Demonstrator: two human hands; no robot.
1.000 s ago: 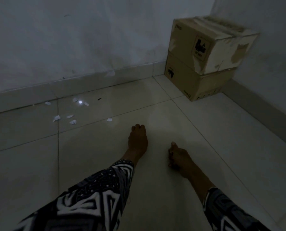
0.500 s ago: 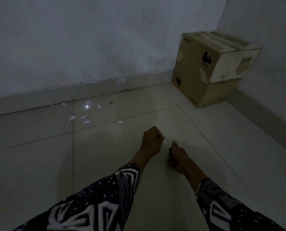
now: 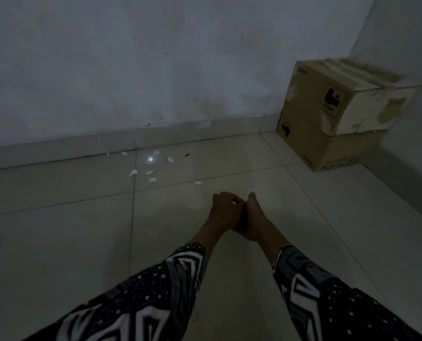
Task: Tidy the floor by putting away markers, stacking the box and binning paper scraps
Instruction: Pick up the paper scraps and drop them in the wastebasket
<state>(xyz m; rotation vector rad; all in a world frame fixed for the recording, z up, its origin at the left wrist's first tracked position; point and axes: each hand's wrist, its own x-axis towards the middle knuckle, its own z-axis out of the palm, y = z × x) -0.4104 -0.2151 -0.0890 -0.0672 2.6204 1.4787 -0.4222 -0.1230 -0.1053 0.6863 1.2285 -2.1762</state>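
Scraps (image 3: pixel 152 179) lie beyond both hands (image 3: pixel 237 212), apparently touching neither's fingers.

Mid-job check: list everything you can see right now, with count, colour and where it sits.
paper scraps: about seven, white, scattered on the floor near the far wall
boxes: two, brown cardboard, stacked in the right corner
light spot: one, bright white, among the scraps
dark speck: one, black, right of the scraps; too small to identify
floor: pale tiles
wall: grey, stained
sleeves: two, black-and-white patterned
left hand: fingers curled, touching the right
right hand: against the left; contents hidden
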